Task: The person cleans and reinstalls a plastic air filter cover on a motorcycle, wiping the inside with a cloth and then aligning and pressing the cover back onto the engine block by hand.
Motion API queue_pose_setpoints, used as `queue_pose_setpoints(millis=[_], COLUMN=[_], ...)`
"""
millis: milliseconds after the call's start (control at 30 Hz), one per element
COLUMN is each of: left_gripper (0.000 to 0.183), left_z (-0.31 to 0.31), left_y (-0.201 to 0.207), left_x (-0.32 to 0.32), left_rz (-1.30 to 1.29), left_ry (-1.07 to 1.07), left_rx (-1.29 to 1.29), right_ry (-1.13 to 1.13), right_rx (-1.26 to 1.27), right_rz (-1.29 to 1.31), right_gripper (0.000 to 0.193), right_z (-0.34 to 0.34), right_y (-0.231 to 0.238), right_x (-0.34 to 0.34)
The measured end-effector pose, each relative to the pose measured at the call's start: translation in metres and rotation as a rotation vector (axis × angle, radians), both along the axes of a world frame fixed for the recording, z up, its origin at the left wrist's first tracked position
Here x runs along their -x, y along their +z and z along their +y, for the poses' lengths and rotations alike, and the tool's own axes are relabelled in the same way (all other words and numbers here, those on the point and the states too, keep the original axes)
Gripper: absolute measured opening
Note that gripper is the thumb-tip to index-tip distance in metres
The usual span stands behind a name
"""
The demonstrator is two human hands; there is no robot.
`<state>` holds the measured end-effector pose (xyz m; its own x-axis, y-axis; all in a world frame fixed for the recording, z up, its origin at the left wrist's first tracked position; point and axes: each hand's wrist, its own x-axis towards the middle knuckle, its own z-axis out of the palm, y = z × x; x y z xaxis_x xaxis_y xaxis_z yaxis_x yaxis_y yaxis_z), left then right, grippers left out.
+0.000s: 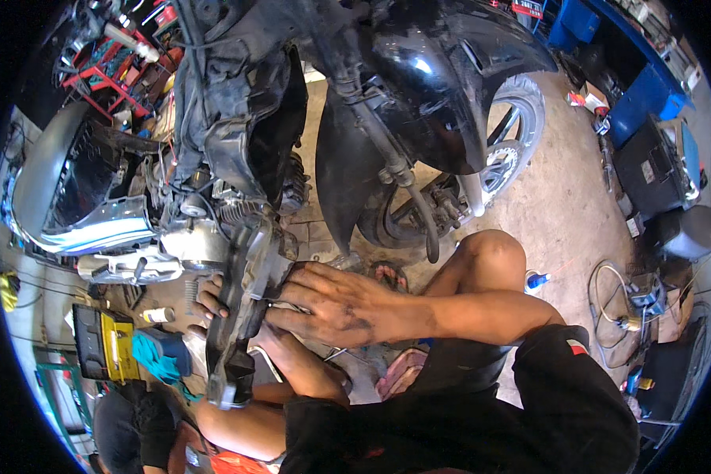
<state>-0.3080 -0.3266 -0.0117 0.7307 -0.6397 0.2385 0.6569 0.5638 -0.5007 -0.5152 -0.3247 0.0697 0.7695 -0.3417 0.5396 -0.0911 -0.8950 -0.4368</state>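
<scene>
Floor point(581, 189) passable immed. R of pale-rimmed wheel point(535, 118); blk. panel point(430, 103) obstructs its L, blk. box point(642, 174) bounds R side.

- A long, narrow, dark part point(238, 316), black to grey-brown, dull and grimy, with paler scuffed patches along it.
- Its outline is irregular: a broader, stepped upper end, a slimmer middle with raised edges, and a lower end finishing in a paler, greyish tip.
- It points lengthwise away from the person, the far end leaning slightly right, the near end slightly left.
- The hands carry it: the left hand's fingers point(208, 302) lie at its left edge, the right hand's fingers point(294, 295) at its right side.
- Its material cannot be told.
</scene>
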Motion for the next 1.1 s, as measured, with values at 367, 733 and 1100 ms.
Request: queue_pose_setpoints(millis=[367, 733, 1100], left_gripper=[0.046, 0.048, 0.053], left_z=[0.008, 0.053, 0.023], left_y=[0.028, 0.031, 0.039], left_x=[0.041, 0.08, 0.129], left_rz=[0.233, -0.1, -0.85], left_ry=[0.003, 0.154, 0.459], left_rx=[-0.122, -0.41, -0.816], right_ry=[-0.102, -0.226, -0.519], right_rx=[-0.179, -0.028, -0.148], right_rz=[-0.452, -0.581, -0.454], right_gripper=[0.064, 0.103, 0.095], right_z=[0.006, 0.004, -0.025], right_y=[0.001, 0.033, 0.028], right_x=[0.005, 0.012, 0.009])
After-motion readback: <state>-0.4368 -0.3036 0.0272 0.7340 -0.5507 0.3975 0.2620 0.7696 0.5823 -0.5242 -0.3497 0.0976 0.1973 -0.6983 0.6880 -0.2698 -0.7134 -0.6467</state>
